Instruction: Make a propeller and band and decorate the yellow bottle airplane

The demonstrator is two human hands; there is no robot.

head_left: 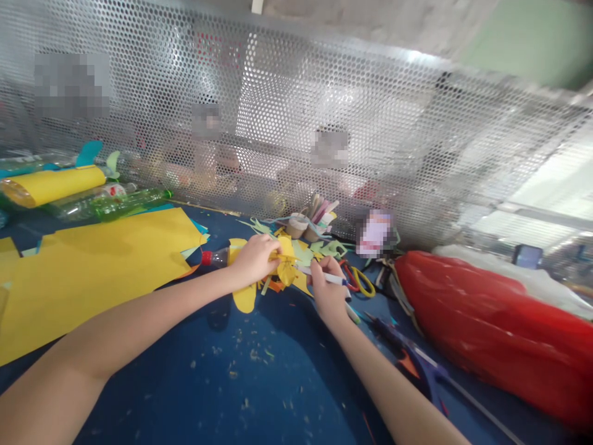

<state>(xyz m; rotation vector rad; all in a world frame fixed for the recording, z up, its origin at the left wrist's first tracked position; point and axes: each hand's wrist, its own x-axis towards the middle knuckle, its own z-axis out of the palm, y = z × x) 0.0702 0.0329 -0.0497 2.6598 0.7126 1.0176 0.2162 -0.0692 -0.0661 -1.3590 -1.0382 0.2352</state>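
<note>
My left hand point(254, 259) is closed over a small plastic bottle with a red cap point(214, 257) that carries yellow paper pieces point(286, 267). My right hand point(327, 285) grips a white pen with a blue tip point(324, 277), its point aimed at the yellow paper. Both hands meet over the dark blue table point(241, 371), close to the perforated metal screen point(296, 123). A yellow paper petal point(244, 298) lies under my left wrist.
Large yellow paper sheets point(92, 266) cover the left side. A yellow roll point(50, 185) and green bottles point(125, 204) lie far left. Yellow-handled scissors point(361, 281), paper cups point(306, 225), a red plastic bag point(491, 327) and a glue gun point(417, 358) sit at right. People work behind the screen.
</note>
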